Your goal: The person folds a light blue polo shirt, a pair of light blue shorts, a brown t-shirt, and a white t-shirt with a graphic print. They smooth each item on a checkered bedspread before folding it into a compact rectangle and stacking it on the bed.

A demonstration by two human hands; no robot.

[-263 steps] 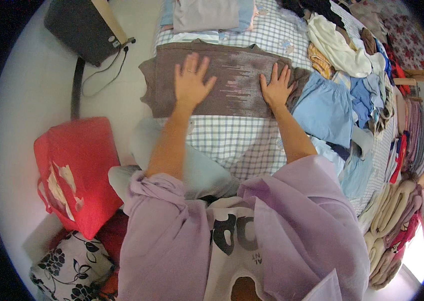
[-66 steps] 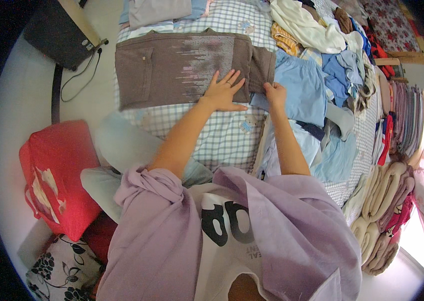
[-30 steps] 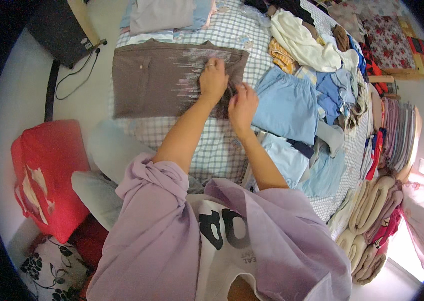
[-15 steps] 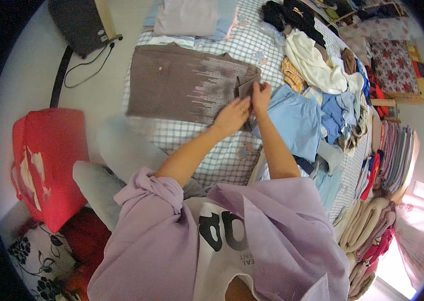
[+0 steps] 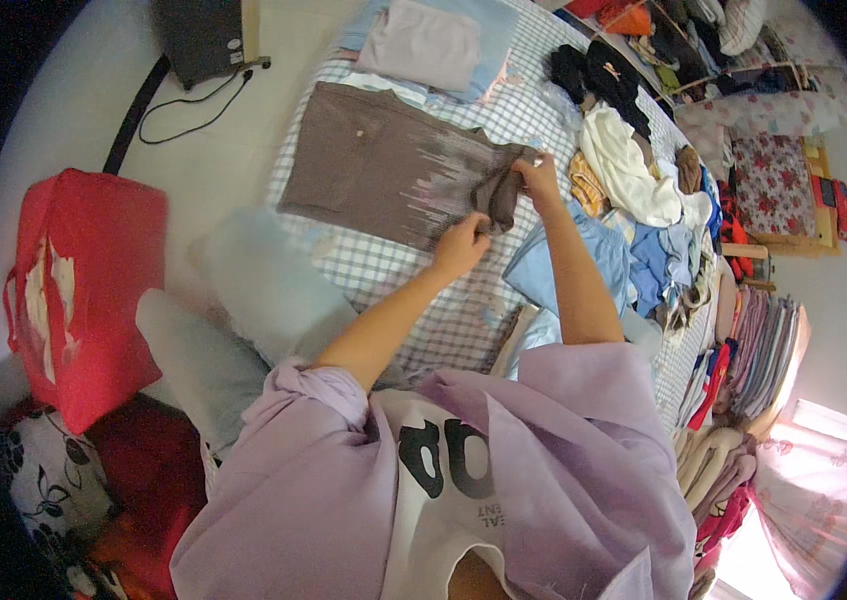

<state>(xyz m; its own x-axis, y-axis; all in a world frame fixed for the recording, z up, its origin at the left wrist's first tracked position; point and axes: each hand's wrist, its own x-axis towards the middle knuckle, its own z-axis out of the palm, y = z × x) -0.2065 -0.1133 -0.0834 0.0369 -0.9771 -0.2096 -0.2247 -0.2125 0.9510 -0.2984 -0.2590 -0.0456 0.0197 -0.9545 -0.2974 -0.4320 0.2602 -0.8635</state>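
A brown top (image 5: 373, 150) with a pale streaked pattern lies folded flat on the checked bed cover (image 5: 433, 320). Its right end is lifted and bunched between my hands. My left hand (image 5: 461, 248) pinches the near corner of that end. At the far corner, my right hand (image 5: 537, 180) grips the edge of the fabric with thumb and fingers. Just right of the top lie light blue shorts (image 5: 568, 260), partly covered by my right forearm.
Folded grey and blue clothes (image 5: 418, 45) are stacked at the far side of the bed. A loose heap with a white garment (image 5: 628, 165) spreads to the right. On the left stand a red bag (image 5: 93, 290) and a dark cabinet (image 5: 201, 40) with a cord on the floor.
The right end of the top has been lifted and pulled up off the cover. My hands have moved apart, the left nearer to me, the right slightly farther and right. The view has shifted.
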